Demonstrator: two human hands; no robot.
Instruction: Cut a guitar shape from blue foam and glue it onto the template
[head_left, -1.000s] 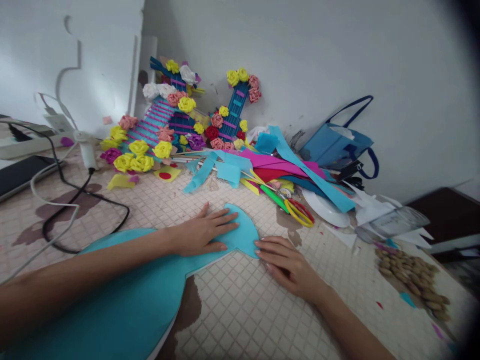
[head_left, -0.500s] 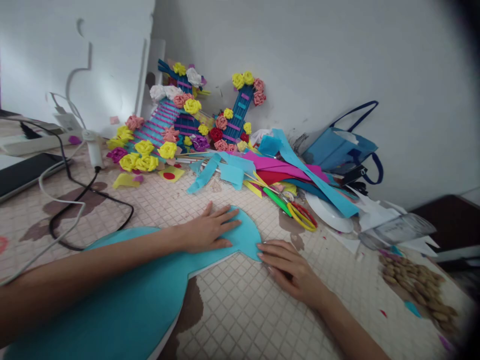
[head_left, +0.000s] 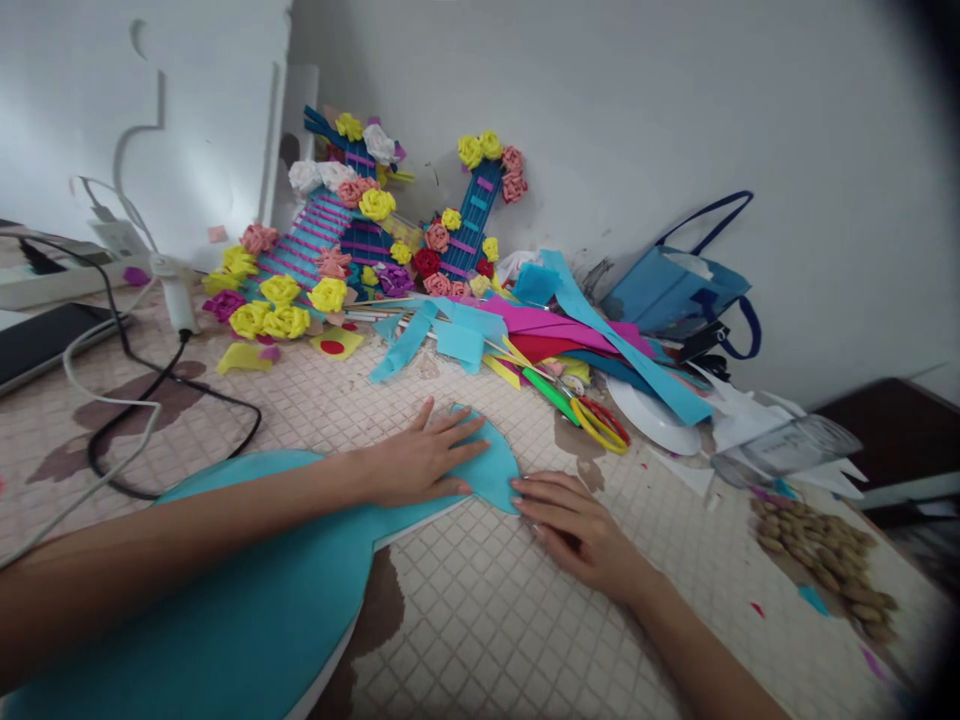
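A large blue cut-out, which looks like paper over a white backing, lies flat on the table. It has a big round body, a narrow neck and a small rounded end. My left hand rests flat on the neck and rounded end, palm down with its fingers spread. Part of the cut-out is hidden under my left forearm. At the right edge of the rounded end, my right hand lies on the table with fingers extended, its fingertips touching the rim.
Paper-flower crafts lean against the wall. Coloured paper strips, yellow-handled scissors and a white plate lie ahead. Cables and a dark tablet-like device are at left. Brown nut-like pieces and a blue bag are at right.
The view has shifted slightly, so the background sits a little further left and higher. My left fingers have slid slightly to the right over the rounded end; my right hand stays at its edge.
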